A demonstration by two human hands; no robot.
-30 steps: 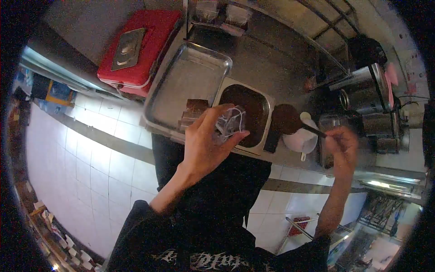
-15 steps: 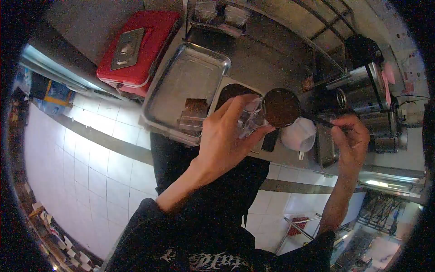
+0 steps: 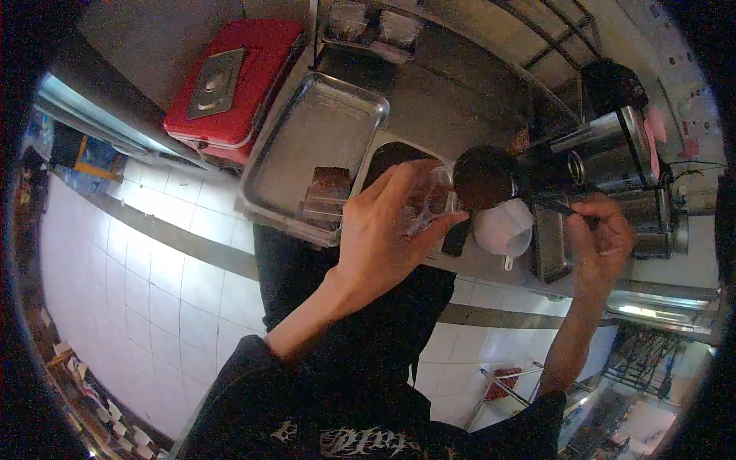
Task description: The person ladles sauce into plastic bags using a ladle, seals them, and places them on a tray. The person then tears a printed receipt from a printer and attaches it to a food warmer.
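Grey counter: left hand [image 3: 376, 241] pinches one clear plastic piece [image 3: 431, 198] over the pan [image 3: 366, 161], fingers and thumb curved around it, likely to steady it facing the ladle. Right hand [image 3: 602, 234] grips that one ladle [image 3: 484, 178] by its handle, probably for reach; one white jug [image 3: 498, 228], one large tray [image 3: 326, 126] nearby.

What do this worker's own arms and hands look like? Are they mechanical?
No, they're human. The ungloved left hand and ungloved right hand have no cables or machine parts visible. Both forearms are bare below the dark fabric sleeves of a black shirt, which has pale, ornate lettering across its front.
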